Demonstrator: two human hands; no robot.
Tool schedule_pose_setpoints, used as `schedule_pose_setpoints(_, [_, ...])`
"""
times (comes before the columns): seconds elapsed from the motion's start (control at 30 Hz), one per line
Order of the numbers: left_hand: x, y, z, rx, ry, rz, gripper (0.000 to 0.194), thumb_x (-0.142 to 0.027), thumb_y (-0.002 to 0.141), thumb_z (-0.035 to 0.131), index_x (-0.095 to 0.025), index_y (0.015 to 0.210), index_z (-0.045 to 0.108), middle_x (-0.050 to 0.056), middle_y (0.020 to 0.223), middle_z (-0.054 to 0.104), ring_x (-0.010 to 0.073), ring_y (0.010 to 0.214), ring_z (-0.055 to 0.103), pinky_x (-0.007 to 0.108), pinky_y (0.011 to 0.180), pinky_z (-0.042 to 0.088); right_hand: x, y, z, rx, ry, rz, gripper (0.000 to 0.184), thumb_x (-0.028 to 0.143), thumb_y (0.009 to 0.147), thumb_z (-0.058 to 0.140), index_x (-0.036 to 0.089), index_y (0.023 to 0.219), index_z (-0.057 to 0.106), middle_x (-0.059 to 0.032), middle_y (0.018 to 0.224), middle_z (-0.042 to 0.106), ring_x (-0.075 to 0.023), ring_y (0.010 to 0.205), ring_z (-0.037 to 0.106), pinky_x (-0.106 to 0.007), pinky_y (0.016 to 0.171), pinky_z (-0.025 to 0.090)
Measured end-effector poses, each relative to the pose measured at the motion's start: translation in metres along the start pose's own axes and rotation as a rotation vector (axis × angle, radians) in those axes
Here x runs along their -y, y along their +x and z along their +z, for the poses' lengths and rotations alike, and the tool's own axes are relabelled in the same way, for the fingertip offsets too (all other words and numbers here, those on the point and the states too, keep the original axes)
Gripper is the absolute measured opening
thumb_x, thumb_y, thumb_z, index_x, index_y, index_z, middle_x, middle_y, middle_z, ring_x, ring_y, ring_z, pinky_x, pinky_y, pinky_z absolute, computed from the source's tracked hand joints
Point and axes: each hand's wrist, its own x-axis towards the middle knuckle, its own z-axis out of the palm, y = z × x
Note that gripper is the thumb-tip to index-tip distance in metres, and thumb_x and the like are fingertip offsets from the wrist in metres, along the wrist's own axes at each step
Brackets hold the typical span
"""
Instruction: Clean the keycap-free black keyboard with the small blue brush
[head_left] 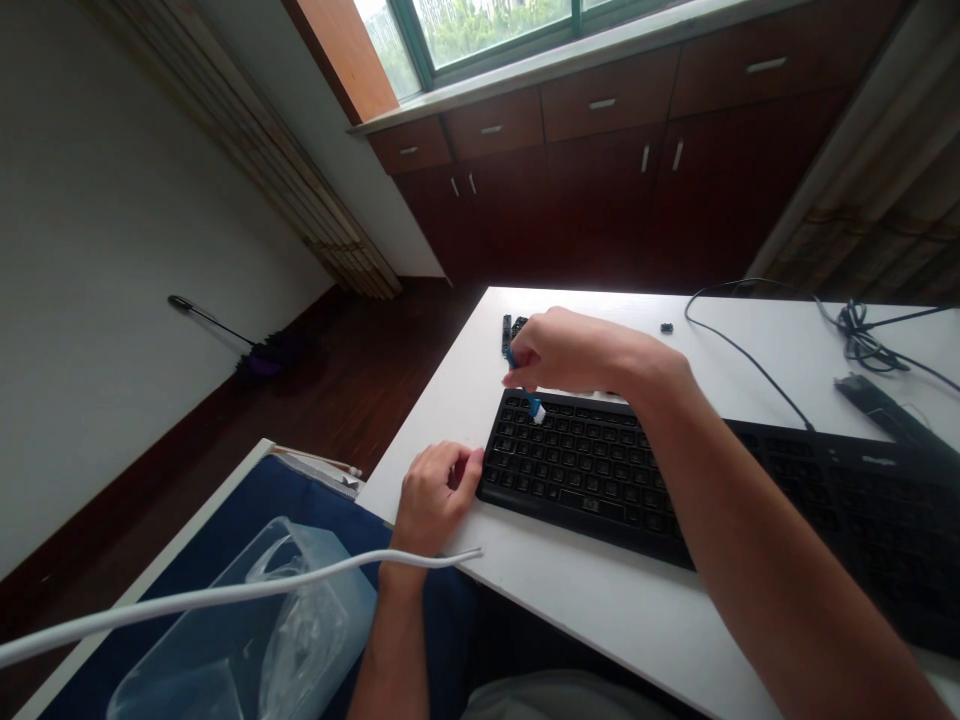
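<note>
On the left, a clear plastic bin [337, 570] sits beside the white table [427, 400]. The left hand [431, 495] rests on the tabletop, loosely curled, its thumb at the left end of the black keyboard [574, 463]; whether it grips that edge cannot be told. Just right of it, a small blue brush [535, 407] leans from the right hand's pinched fingers, its handle slanting down to white bristles at the upper rows near the keyboard's far left corner. The right hand [559, 345] is closed on the handle, directly above the bristles and much nearer them than the left. The keyboard's long axis runs rightward and somewhat toward the person, under the right forearm, which hides part of its middle. Small black pieces [507, 334] lie beyond the corner, another piece [667, 328] farther right, then a black cable [757, 365].
</note>
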Motion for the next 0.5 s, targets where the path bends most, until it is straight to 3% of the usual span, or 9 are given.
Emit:
schedule_pose_setpoints(0.23, [0.002, 0.0, 0.001, -0.003, 0.0, 0.01, 0.03, -0.038, 0.095, 0.047, -0.019, 0.073, 0.054, 0.001, 0.069, 0.056, 0.0154, 0.069, 0.048, 0.029, 0.07, 0.037, 0.005, 0.005, 0.006, 0.126, 0.019, 0.113, 0.019, 0.037, 0.079, 0.065, 0.02, 0.079, 0.073, -0.0033, 0.075, 0.071, -0.0145, 0.062, 0.06, -0.025, 0.052, 0.038])
schedule_pose_setpoints(0.5, [0.001, 0.0, 0.0, -0.005, -0.001, 0.009, 0.029, -0.038, 0.095, 0.047, -0.019, 0.074, 0.055, 0.001, 0.07, 0.057, 0.0154, 0.069, 0.049, 0.029, 0.07, 0.037, 0.008, 0.006, 0.006, 0.177, -0.038, 0.16, 0.027, 0.042, 0.083, 0.063, 0.017, 0.08, 0.073, -0.0063, 0.078, 0.072, -0.015, 0.059, 0.06, -0.025, 0.052, 0.039])
